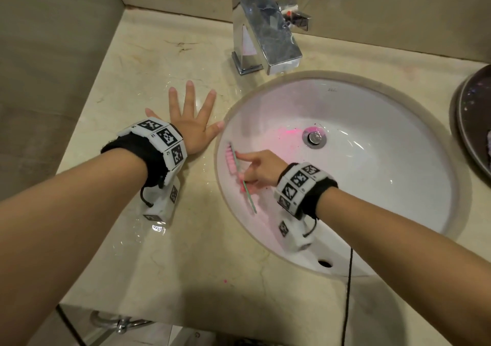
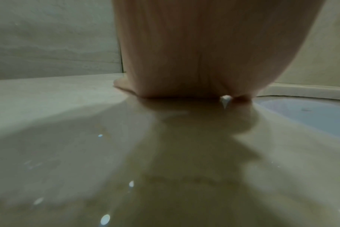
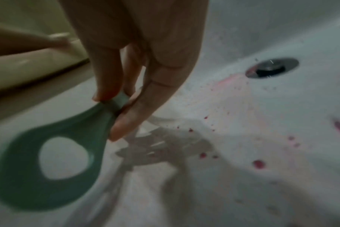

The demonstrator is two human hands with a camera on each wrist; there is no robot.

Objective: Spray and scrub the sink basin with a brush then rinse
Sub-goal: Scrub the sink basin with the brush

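A white oval sink basin [image 1: 372, 175] is set in a beige marble counter [image 1: 148, 61]. Pink stains [image 1: 288, 133] spread beside the chrome drain [image 1: 314, 137] and as red specks [image 3: 259, 164] in the right wrist view. My right hand [image 1: 255, 169] pinches a brush [image 1: 235, 163] with a green handle [image 3: 49, 153] and pink bristles, pressed against the basin's left wall. My left hand [image 1: 191, 122] lies flat on the counter left of the basin, fingers spread, holding nothing; its palm [image 2: 194, 61] fills the left wrist view.
A square chrome faucet [image 1: 265, 34] stands behind the basin. A dark round bowl [image 1: 475, 122] sits at the counter's right edge. Walls close the left and back. Water drops lie on the counter. An overflow hole [image 1: 324, 263] shows at the basin's near side.
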